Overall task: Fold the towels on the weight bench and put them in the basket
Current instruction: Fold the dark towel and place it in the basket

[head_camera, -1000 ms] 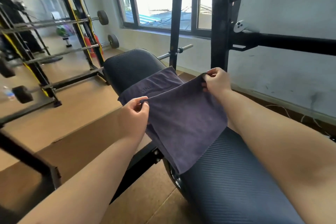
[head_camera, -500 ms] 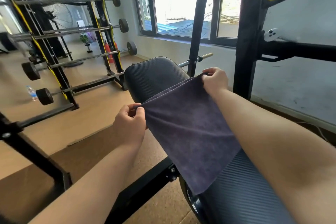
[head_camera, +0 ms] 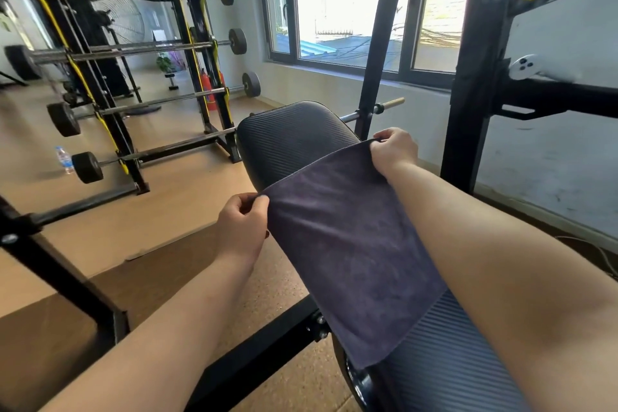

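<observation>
Nearest, your two bare forearms came in from the bottom edge, the right one passing over the near pad of the weight bench (head_camera: 448,365). The dark purple towel (head_camera: 351,244) was draped over the bench. Its near edge lay on the ribbed pad, and its left side hung off the bench edge above the black base bar (head_camera: 254,358). The far edge was lifted and stretched between your hands. Your left hand (head_camera: 242,227) pinched the far-left corner, thumb and fingers curled round the cloth, just left of the bench. Your right hand (head_camera: 394,150) pinched the far-right corner the same way, fingers curled, farther off and higher than the left. Past the towel the bench's rounded far pad (head_camera: 291,137) was bare. A barbell end (head_camera: 391,102) stuck out to the right behind it, by a curved black upright (head_camera: 378,60). A thick black post (head_camera: 468,104) stood on the right with a white knob-like part (head_camera: 526,67) on its side arm. On the left, over the tan floor (head_camera: 174,211), a black and yellow rack (head_camera: 200,53) held several barbells. A water bottle (head_camera: 63,160) stood on the floor near the lowest one, and a red fire extinguisher (head_camera: 206,90) stood behind the rack. Farthest, a big fan (head_camera: 117,13) on the left and a bright window (head_camera: 347,3) in the far wall.
</observation>
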`<action>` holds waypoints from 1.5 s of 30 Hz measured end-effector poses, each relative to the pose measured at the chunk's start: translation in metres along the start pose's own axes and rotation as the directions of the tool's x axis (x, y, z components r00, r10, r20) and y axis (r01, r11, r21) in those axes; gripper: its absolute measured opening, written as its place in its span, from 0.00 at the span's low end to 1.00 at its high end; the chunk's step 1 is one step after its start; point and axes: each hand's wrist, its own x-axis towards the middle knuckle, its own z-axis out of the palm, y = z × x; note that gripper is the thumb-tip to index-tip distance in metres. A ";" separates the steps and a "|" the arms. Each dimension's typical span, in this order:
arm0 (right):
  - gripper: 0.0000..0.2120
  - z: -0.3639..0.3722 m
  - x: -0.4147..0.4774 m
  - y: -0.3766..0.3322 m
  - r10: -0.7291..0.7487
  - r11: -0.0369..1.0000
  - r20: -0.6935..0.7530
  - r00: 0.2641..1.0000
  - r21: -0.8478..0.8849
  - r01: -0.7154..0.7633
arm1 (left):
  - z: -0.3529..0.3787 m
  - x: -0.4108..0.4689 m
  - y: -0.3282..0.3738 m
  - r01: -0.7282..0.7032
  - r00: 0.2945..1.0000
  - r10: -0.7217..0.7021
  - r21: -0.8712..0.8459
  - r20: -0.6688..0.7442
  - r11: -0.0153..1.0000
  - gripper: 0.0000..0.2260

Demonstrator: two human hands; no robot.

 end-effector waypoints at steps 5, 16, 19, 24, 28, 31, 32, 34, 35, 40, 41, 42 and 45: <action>0.12 -0.003 0.005 0.009 0.055 0.995 0.212 0.976 0.065 -0.071 | 0.000 -0.003 0.005 0.016 1.000 -0.016 -0.051 -0.010 0.999 0.08; 0.13 -0.043 0.005 0.005 0.059 0.968 0.247 0.967 0.224 -0.116 | -0.013 -0.007 0.017 0.230 0.960 -0.186 -0.208 0.210 0.951 0.05; 0.05 -0.063 -0.008 -0.004 0.034 0.967 0.227 0.973 0.238 -0.089 | -0.013 -0.013 0.020 0.196 0.964 -0.174 -0.096 0.200 0.976 0.04; 0.05 -0.099 -0.023 -0.012 -0.022 0.962 0.219 0.975 0.269 -0.039 | -0.022 -0.026 0.034 0.243 0.939 -0.210 -0.095 0.271 0.965 0.07; 0.07 -0.130 -0.042 -0.020 -0.050 0.963 0.227 0.973 0.270 -0.013 | -0.029 -0.049 0.051 0.342 0.836 -0.278 -0.053 0.472 0.938 0.04; 0.05 -0.153 -0.053 -0.026 -0.049 0.960 0.204 0.978 0.278 -0.010 | -0.032 -0.065 0.059 0.332 0.855 -0.249 -0.111 0.454 0.937 0.07; 0.07 -0.161 -0.057 -0.028 -0.049 0.958 0.198 0.979 0.287 -0.010 | -0.034 -0.070 0.062 0.325 0.868 -0.233 -0.146 0.438 0.934 0.08; 0.05 -0.175 -0.068 -0.033 -0.058 0.954 0.190 0.980 0.300 -0.002 | -0.037 -0.079 0.068 0.287 0.896 -0.198 -0.177 0.398 0.941 0.11; 0.05 -0.183 -0.074 -0.035 -0.061 0.951 0.186 0.981 0.308 0.001 | -0.038 -0.084 0.071 0.257 0.910 -0.176 -0.179 0.375 0.950 0.12; 0.08 -0.219 -0.111 -0.044 -0.082 0.928 0.177 0.981 0.372 0.010 | -0.052 -0.110 0.092 0.187 0.928 -0.048 -0.348 0.370 0.919 0.03; 0.07 -0.226 -0.118 -0.046 -0.086 0.923 0.174 0.981 0.385 0.013 | -0.056 -0.115 0.096 0.197 0.919 -0.045 -0.358 0.392 0.913 0.03; 0.07 -0.233 -0.125 -0.047 -0.092 0.919 0.168 0.981 0.394 0.019 | -0.058 -0.121 0.100 0.206 0.905 -0.047 -0.341 0.422 0.917 0.04; 0.07 -0.252 -0.144 -0.050 -0.107 0.912 0.133 0.985 0.407 0.044 | -0.066 -0.142 0.109 0.178 0.862 -0.053 -0.202 0.504 0.963 0.06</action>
